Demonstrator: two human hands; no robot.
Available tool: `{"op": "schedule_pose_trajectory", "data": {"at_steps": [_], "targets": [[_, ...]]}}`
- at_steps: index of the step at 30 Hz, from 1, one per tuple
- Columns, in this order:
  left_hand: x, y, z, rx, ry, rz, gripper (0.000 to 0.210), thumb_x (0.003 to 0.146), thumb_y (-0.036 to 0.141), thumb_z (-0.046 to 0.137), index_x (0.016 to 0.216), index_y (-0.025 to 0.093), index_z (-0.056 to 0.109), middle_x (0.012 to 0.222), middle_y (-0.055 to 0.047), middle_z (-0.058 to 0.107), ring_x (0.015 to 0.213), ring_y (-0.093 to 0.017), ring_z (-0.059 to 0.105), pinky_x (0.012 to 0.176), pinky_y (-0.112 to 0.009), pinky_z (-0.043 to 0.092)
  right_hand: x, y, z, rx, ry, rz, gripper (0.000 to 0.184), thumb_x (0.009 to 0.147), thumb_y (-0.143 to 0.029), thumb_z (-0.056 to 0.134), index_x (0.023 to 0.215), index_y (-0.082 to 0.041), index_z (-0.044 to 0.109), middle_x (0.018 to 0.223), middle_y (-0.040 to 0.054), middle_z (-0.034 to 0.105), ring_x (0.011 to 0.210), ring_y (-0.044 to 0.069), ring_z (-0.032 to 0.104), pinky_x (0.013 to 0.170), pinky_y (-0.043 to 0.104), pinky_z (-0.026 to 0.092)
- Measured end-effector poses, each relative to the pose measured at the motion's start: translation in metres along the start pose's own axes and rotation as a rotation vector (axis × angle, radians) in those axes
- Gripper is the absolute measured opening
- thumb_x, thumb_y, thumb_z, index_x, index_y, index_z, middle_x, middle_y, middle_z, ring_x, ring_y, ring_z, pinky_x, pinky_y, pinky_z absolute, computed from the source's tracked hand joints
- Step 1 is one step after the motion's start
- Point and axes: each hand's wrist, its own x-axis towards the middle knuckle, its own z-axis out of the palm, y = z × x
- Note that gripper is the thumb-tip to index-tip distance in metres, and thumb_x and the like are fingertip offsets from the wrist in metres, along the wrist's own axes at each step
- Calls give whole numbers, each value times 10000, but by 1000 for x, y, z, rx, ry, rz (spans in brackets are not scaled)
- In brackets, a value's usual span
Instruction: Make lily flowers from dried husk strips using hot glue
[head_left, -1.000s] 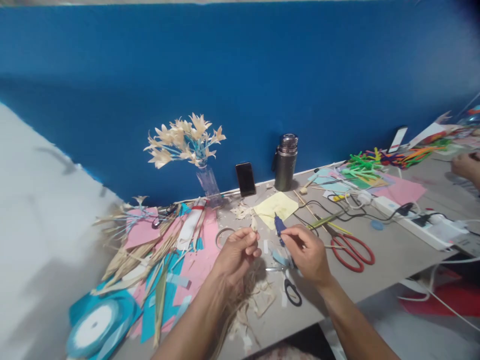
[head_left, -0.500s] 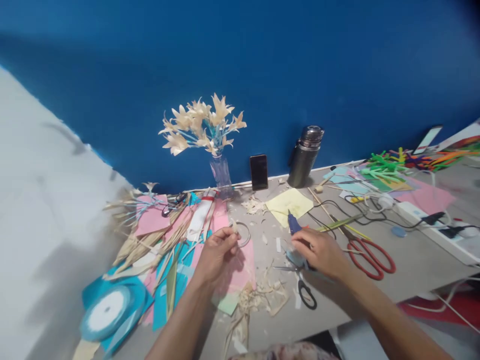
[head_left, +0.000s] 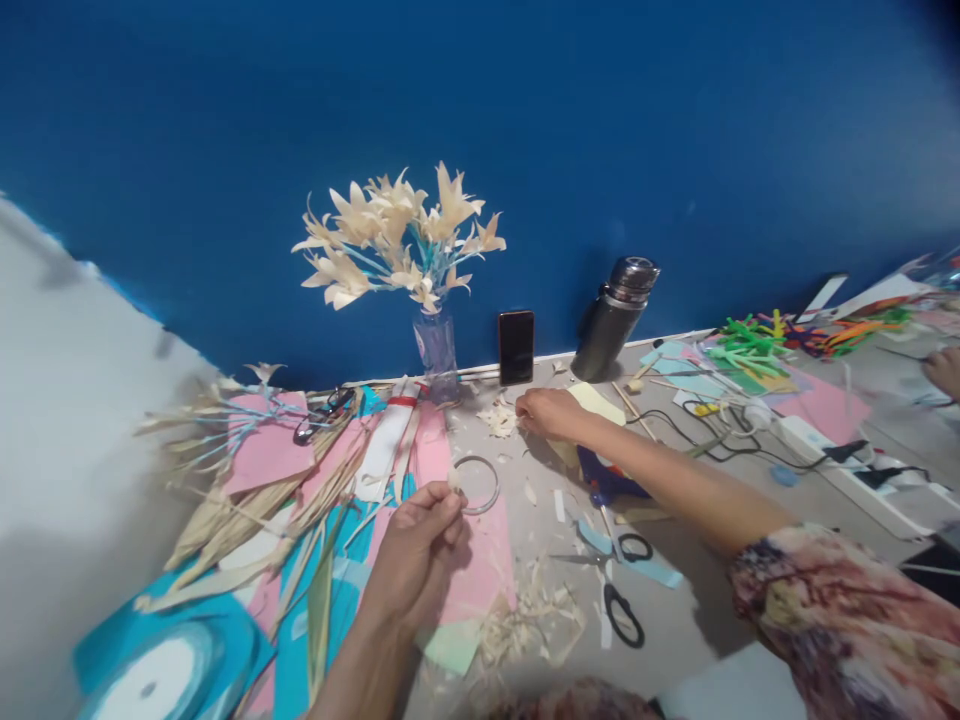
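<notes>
My left hand [head_left: 427,520] pinches a thin grey ring [head_left: 495,490] between thumb and fingertips, above pink paper. A small pale scrap shows on the ring at the fingertips. Stretched to the back, my right hand [head_left: 546,413] has its fingers drawn together at a small pile of pale petal-like pieces [head_left: 496,418]; whether a piece is between them is hidden. Partly under my right forearm lies a blue glue gun [head_left: 606,474]. Scissors with black handles [head_left: 624,615] lie nearer me, beside pale shavings [head_left: 525,625].
Behind stand a vase [head_left: 439,360] of cream flowers, a phone [head_left: 517,347] and a steel flask [head_left: 615,320]. Dried strips and a ribbon roll [head_left: 161,680] cover the left. Cables and a power strip [head_left: 847,475] lie right. Another person's hand [head_left: 943,372] shows at the right edge.
My right hand has let go of the glue gun and moved back and left to the petal pile. My left hand, still with the ring, has come slightly nearer. The view has shifted.
</notes>
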Motion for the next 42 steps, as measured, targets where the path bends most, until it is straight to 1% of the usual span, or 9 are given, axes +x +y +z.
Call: {"op": "schedule_pose_trajectory", "data": {"at_steps": [10,18,23,27,29,32,37,40,42], "targets": [[-1,1,-1,-27,16,-51,358,681,273,890,800,200,561,491,70,477,478,-93,418,492,-208,289,12,0,22,0,2,-25,186,928,-217,554,1033,-203,706,1095,86,720,938,215,678,740,262,413],[1,-3,-1,-23,33,-41,352,695,273,883,787,190,554,498,66,486,475,-83,414,483,-193,289,12,5,30,66,123,-126,149,941,-213,584,1030,-216,703,1050,57,729,879,193,667,712,252,405],[-1,0,5,-63,32,-30,365,651,240,908,776,171,572,628,32,595,508,-69,461,490,-184,353,-29,-3,16,112,342,-217,225,1020,-237,486,1033,-203,708,1070,89,705,985,198,652,816,286,469],[-8,2,19,-62,-16,-59,359,626,209,921,799,147,613,792,-31,687,579,-81,552,549,-201,438,-82,-27,3,319,814,-453,176,975,-174,554,986,-230,720,990,77,725,933,195,675,822,325,539],[-13,2,27,-30,-80,-71,333,641,214,913,810,142,635,749,-41,685,582,-101,575,550,-213,450,-102,-42,2,374,929,-503,194,944,-133,581,991,-254,724,943,62,734,867,190,686,766,325,556],[-22,-2,35,3,-162,-67,309,653,265,904,775,149,646,678,-42,669,553,-127,576,514,-230,447,-120,-60,5,377,957,-506,231,925,-102,583,986,-270,731,906,52,746,792,178,687,710,311,553],[-35,-9,37,-5,-82,68,292,594,236,932,703,133,682,654,-26,662,550,-94,560,552,-205,434,-132,-74,11,448,957,-508,229,917,-95,602,1007,-268,723,925,55,746,810,181,689,712,313,558],[-39,-12,34,5,-89,161,273,585,234,935,677,131,700,671,-27,673,555,-91,561,569,-210,423,-139,-81,11,632,994,-361,180,919,-108,613,998,-243,702,927,63,727,803,183,679,669,302,552],[-42,-13,32,19,-112,196,264,591,240,935,668,137,704,681,-26,677,554,-95,564,578,-219,425,-144,-85,11,797,944,-251,143,918,-132,620,999,-229,687,928,55,709,753,165,654,630,281,536]]}}
